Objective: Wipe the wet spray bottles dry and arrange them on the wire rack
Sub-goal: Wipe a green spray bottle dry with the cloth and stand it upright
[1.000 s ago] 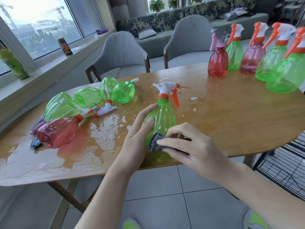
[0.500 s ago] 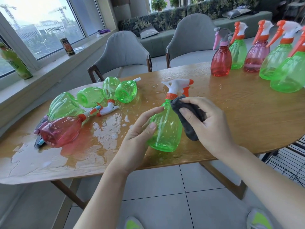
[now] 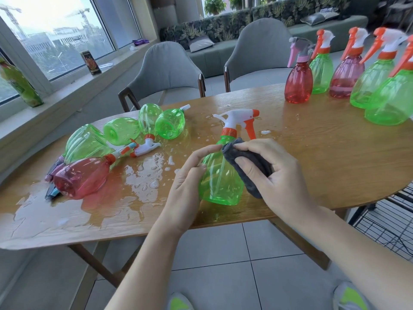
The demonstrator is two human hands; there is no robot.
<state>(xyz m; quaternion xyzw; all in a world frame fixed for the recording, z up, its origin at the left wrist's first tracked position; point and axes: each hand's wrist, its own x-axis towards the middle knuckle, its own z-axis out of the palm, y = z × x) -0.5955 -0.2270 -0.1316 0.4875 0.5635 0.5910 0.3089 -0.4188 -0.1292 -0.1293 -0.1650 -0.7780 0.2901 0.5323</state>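
Puddled water is lying across the wooden bench (image 3: 312, 157), where a green spray bottle (image 3: 220, 177) is standing between both hands. Left hand (image 3: 187, 182) is steadying its side, fingers relaxed; right hand (image 3: 274, 175) is gripping a grey cloth (image 3: 245, 162) against its shoulder.
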